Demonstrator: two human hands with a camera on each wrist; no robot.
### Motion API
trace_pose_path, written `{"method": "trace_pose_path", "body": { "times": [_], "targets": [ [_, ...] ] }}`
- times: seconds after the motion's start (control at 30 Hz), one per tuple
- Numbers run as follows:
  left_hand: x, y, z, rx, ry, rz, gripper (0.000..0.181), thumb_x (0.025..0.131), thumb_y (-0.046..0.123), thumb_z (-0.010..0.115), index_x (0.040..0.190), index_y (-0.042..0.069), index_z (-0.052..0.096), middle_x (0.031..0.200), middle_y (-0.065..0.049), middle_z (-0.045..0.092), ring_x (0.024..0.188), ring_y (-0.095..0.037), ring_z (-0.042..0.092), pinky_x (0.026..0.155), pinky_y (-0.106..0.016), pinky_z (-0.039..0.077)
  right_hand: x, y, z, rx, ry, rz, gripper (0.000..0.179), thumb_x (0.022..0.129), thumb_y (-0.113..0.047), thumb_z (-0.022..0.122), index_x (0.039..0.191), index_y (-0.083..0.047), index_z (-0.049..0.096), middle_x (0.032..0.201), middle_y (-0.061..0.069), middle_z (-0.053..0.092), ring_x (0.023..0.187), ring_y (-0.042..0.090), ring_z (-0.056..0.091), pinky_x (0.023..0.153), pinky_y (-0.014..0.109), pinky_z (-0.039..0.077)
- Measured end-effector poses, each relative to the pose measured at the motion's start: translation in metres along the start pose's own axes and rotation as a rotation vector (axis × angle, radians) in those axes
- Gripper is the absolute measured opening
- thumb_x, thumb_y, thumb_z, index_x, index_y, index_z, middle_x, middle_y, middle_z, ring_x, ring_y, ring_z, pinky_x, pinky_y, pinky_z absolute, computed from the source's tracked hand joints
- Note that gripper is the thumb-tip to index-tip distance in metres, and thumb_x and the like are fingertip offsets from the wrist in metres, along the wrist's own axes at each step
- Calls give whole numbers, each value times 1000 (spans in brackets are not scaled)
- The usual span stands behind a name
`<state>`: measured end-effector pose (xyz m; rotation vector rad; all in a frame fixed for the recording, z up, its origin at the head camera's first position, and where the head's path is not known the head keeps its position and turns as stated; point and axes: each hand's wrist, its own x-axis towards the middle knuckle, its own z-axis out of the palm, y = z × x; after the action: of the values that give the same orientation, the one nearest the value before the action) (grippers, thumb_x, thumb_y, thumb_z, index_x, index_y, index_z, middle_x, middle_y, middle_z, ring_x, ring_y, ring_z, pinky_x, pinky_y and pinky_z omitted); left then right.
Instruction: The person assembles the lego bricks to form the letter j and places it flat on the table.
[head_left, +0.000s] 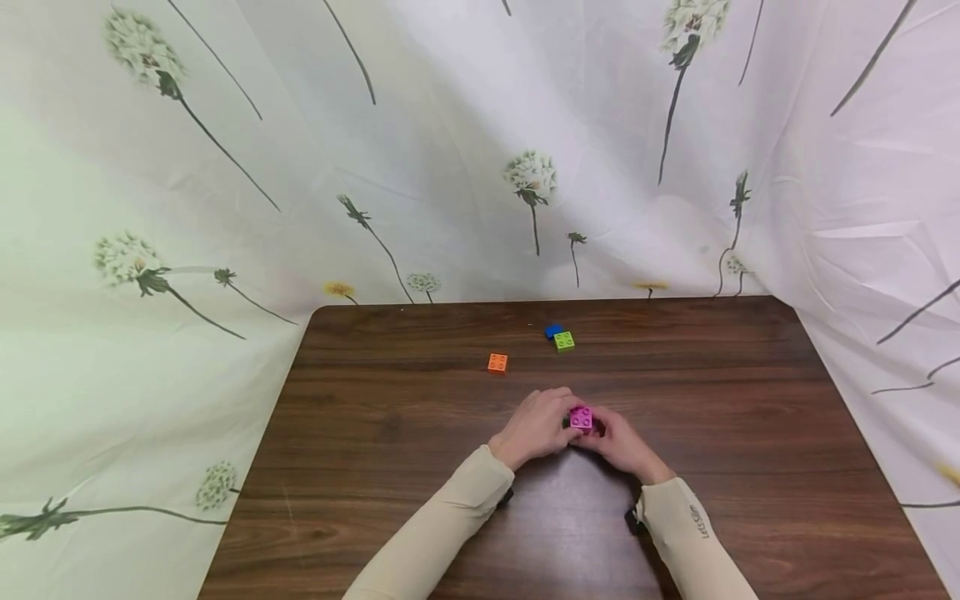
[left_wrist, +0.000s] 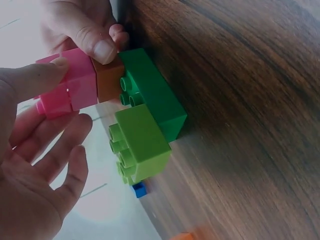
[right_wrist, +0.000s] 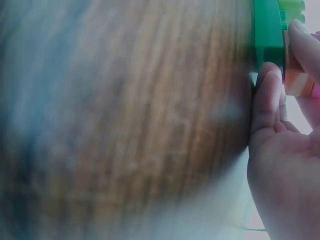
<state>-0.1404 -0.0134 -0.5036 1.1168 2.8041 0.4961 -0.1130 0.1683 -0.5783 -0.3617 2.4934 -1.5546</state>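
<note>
Between my two hands stands a small stack of toy building bricks over the table. Its long dark green brick is at the bottom, with a brown brick and pink bricks above it. A light green brick sits at the dark green brick's other end. My left hand pinches the pink bricks, thumb on one face, other fingers spread. My right hand holds the stack from the other side, its thumb against the brown brick and its fingertips at the dark green one.
On the wooden table, an orange brick lies ahead of the hands. Farther back, a lime brick lies against a blue brick. White cloth printed with dandelions hangs behind the table and along both sides.
</note>
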Motion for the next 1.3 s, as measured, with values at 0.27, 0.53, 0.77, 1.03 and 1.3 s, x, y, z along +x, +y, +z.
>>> {"method": "trace_pose_path", "body": {
  "times": [0.27,0.53,0.77,1.03,1.3],
  "targets": [
    [0,-1,-1,-14,4,8,28,85,29,73,110,17,70,92,8,61,68,-3,49,62,-17,42,-1,-1,0,-17,2,1,33,83,-22,76,110,-7,67,93,4,61,82,10,51,70,22,43],
    [-2,-2,-1,-11,-13,-14,27,85,29,72,110,19,69,91,9,59,64,-4,48,54,-17,37,0,-2,1,-32,-5,17,33,82,-23,77,109,-7,67,92,3,61,81,10,51,70,22,43],
    [-3,-1,-1,-10,-13,-31,27,85,31,72,110,20,69,90,10,58,62,-4,47,52,-17,36,1,-3,1,-20,-12,4,37,83,-24,77,113,-6,66,96,4,63,85,11,52,74,23,43],
    [-3,0,0,-21,-16,-41,28,86,31,71,111,19,68,92,9,58,64,-4,48,53,-17,36,2,0,0,-17,-24,10,36,83,-24,76,114,-7,66,95,4,61,83,10,50,72,23,42],
    [-4,2,-2,-88,-31,-82,28,87,30,71,112,17,68,93,8,58,67,-4,50,56,-16,37,2,-1,-1,-20,-29,16,34,84,-23,75,113,-7,66,93,4,61,83,12,50,72,23,42]
  ]
}}
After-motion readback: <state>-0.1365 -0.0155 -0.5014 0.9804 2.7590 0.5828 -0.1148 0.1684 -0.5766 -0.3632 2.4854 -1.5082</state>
